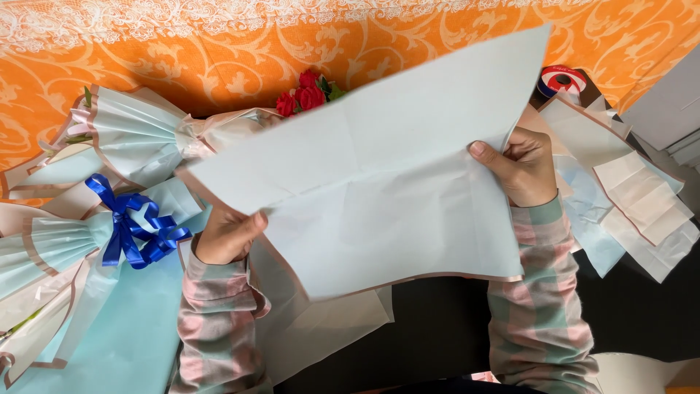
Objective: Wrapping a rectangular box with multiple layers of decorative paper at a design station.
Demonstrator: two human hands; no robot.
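A large pale blue sheet of wrapping paper with a thin pink edge is held up flat in front of me. My left hand grips its lower left edge, thumb on top. My right hand pinches its right edge. Both sleeves are pink and green plaid. Red roses peek out behind the sheet's upper edge. More pale paper lies under the sheet, partly hidden.
Wrapped bouquets in pale blue and pink paper lie at the left, one tied with a blue ribbon bow. Loose folded paper pieces are stacked at the right. A ribbon spool sits behind them. An orange patterned cloth covers the back.
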